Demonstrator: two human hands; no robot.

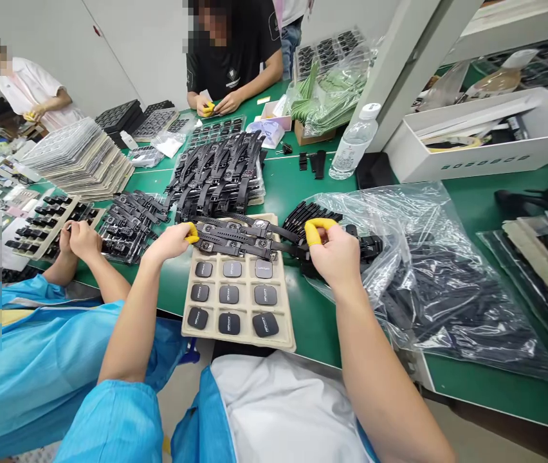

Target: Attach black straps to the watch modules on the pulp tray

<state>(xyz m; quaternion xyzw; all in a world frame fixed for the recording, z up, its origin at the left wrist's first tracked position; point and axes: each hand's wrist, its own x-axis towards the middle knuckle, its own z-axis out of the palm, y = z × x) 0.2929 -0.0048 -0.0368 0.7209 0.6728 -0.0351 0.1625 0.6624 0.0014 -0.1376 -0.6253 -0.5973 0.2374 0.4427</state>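
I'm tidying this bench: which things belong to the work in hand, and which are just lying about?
Apparently in use:
- watches with black straps, at the left hand
- beige tray
- square black pieces in it

Seemingly lying about:
- clear bottle
- white box

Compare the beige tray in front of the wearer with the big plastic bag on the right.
The tray is opaque and stiff, while the bag is clear and crumpled. The tray is divided into compartments, whereas the bag has none visible. The tray's black squares sit in rows, with watches across its far end; the bag's dark contents lie in a loose heap. Both rest on the green table.
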